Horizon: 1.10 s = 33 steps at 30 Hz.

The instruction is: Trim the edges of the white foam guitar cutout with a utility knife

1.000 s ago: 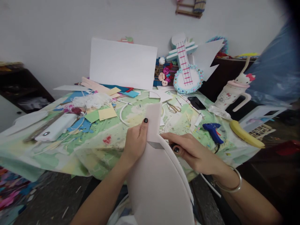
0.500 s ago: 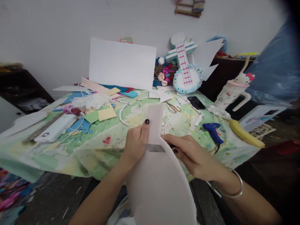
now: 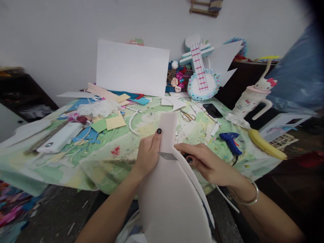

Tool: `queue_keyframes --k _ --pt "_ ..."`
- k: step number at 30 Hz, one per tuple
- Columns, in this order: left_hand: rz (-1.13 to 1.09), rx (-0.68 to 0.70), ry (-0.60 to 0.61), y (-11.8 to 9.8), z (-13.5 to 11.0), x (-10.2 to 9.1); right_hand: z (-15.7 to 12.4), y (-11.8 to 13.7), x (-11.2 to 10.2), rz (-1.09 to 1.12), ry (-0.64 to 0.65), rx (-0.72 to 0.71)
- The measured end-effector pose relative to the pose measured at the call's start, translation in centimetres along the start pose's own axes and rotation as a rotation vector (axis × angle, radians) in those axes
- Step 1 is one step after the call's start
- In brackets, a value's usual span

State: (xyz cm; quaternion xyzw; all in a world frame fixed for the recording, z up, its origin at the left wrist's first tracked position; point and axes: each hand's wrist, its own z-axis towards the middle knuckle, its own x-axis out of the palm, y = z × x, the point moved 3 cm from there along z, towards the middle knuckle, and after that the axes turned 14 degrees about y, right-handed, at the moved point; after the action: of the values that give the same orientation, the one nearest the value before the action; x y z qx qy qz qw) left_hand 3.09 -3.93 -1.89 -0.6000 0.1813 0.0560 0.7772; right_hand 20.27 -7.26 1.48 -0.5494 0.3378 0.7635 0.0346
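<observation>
A white foam board [image 3: 174, 199] with a narrow neck and a curved right side stands upright in front of me, its lower end out of view. My left hand [image 3: 148, 152] grips its left edge, thumb flat on the face near the neck. My right hand [image 3: 206, 163] is closed round the mostly hidden dark handle of a craft knife, whose grey blade [image 3: 168, 156] lies across the board just below the neck. Along the curve, a thin foam strip [image 3: 196, 184] stands apart from the board, with a gap between them.
Beyond the board lie gold scissors [image 3: 187, 115] and a black phone [image 3: 212, 110]. A blue glue gun [image 3: 231, 142], a banana [image 3: 267, 144] and a white tumbler [image 3: 250, 101] are on the right. Paper scraps [image 3: 115, 122] and a white power bank [image 3: 60, 137] lie left.
The foam strip on the right has come away from the board, opening a gap along the curve. The blade has risen slightly and its angle has changed. My left hand keeps its hold.
</observation>
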Motion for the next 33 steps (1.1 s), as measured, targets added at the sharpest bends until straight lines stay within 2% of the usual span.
queue_keyframes --k 16,28,33 --pt "-0.085 -0.017 0.016 0.4 0.3 0.3 -0.2 -1.7 0.3 0.013 -0.008 -0.018" --pt "-0.182 -0.015 0.040 0.9 0.5 0.8 -0.2 -3.0 0.3 0.127 0.013 -0.151" --pt "-0.188 -0.007 0.034 0.9 0.5 1.0 -0.5 -3.6 0.3 0.133 0.004 -0.155"
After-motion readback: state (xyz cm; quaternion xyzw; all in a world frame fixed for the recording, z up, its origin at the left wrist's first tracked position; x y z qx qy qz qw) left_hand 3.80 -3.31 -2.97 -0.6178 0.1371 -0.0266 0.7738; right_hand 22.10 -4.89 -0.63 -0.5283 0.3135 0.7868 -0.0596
